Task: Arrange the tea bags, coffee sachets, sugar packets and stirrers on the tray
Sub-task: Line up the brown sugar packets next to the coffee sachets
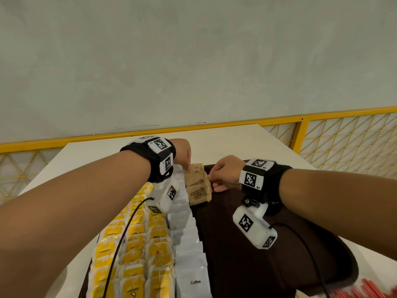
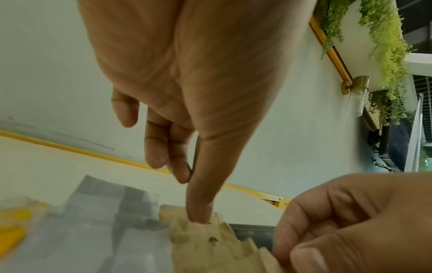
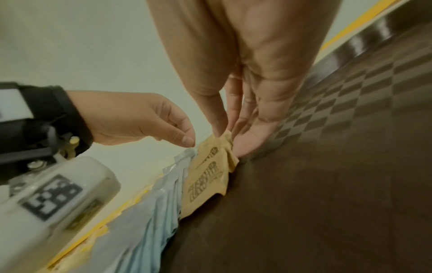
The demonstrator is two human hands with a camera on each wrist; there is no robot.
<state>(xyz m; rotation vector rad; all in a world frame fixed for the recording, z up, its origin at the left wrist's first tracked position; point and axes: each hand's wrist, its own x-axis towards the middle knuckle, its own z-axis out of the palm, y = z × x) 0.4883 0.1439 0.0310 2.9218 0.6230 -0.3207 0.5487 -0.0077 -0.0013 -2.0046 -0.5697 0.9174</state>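
Note:
A small stack of brown sugar packets [image 1: 198, 190] stands on edge at the far end of the dark brown tray [image 1: 257, 265], beside the column of white coffee sachets [image 1: 191, 265]. My left hand [image 1: 185, 162] hovers over the stack, its straight thumb [image 2: 198, 212] pressing the top edge of the sugar packets [image 2: 201, 245] while the other fingers curl clear. From the right, my right hand [image 1: 212, 177] pinches the stack's top corner [image 3: 224, 135] between thumb and fingers, lower fingers resting on the tray [image 3: 327, 184]. Rows of yellow tea bags [image 1: 133, 244] fill the tray's left side.
Red stirrers [image 1: 365, 291] lie off the tray at the near right corner of the white table [image 1: 236, 136]. The tray's right half is bare dark surface. A yellow railing [image 1: 343, 117] and a pale wall stand behind the table.

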